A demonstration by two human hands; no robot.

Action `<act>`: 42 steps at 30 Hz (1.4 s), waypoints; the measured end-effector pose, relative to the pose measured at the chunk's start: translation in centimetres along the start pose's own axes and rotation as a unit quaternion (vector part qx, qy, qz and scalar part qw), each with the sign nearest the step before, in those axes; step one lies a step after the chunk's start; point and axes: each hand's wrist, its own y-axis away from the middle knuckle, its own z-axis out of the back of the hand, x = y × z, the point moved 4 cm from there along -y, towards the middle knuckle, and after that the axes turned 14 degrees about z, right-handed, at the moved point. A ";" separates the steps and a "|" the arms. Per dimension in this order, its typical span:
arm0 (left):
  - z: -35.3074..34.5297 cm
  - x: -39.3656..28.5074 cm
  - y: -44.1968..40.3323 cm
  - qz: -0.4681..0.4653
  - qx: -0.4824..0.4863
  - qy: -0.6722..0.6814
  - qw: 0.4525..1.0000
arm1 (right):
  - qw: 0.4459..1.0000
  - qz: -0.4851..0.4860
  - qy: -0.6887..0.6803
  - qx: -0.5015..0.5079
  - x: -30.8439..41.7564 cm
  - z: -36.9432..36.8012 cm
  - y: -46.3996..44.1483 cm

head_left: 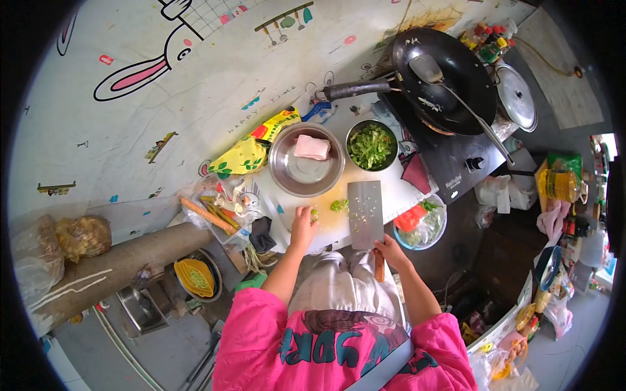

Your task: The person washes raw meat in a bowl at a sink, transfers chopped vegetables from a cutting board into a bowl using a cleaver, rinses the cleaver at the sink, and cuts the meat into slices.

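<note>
Right hand point(388, 253): fingers clamped on brown wooden handle point(379, 266) of broad rectangular steel cleaver point(366, 216), blade green-flecked, above yellowish board point(331, 227). Left hand point(302, 228): fingers at small green vegetable piece point(314, 214); closure cannot be told. Between blade and left hand: chopped green heap point(339, 205). Beyond: round steel bowl point(306, 179), pale-pink slab point(312, 148) inside.

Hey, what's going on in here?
Food preparation, it seems. The person's right hand holds a cleaver by its wooden handle; the left hand is by small green pieces on the work surface. Farther back, chopped greens sit in one bowl, and a pale pink block, perhaps meat, in a wider metal bowl. A wok with a spatula in it stands on the stove.
</note>
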 end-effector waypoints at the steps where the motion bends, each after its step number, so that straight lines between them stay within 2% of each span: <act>1: 0.0 0.1 -0.1 -0.001 0.006 0.003 1.000 | 1.000 -0.003 -0.004 0.005 0.0 -0.4 -0.2; 10: -1.7 0.4 -0.5 -0.034 0.036 0.019 0.999 | 0.993 -0.059 0.063 0.086 -1.4 -3.9 -1.1; 17: -2.5 -1.7 0.3 -0.070 0.058 0.063 0.994 | 0.989 -0.047 0.087 0.110 0.1 -3.2 0.2; 22: -1.0 -8.1 0.6 -0.113 0.091 0.112 0.983 | 0.995 -0.006 0.062 0.080 4.0 -1.0 2.0; 26: -0.8 -14.0 -0.4 -0.236 0.116 0.013 0.965 | 0.997 0.019 0.031 0.062 8.3 0.1 2.2; 29: -1.3 -17.3 -1.9 -0.322 0.099 -0.037 0.941 | 0.998 0.046 0.015 0.030 10.3 0.9 1.3; 35: -1.2 -21.6 -5.8 -0.306 0.103 -0.015 0.946 | 0.998 0.058 -0.001 -0.007 12.5 2.3 -0.6; 39: -1.5 -22.6 -9.0 -0.294 0.077 -0.002 0.953 | 0.997 0.062 -0.030 -0.041 14.8 2.6 -1.0; 42: -2.2 -22.3 -11.3 -0.322 0.023 -0.032 0.946 | 0.996 0.049 -0.057 -0.056 14.2 3.5 -1.1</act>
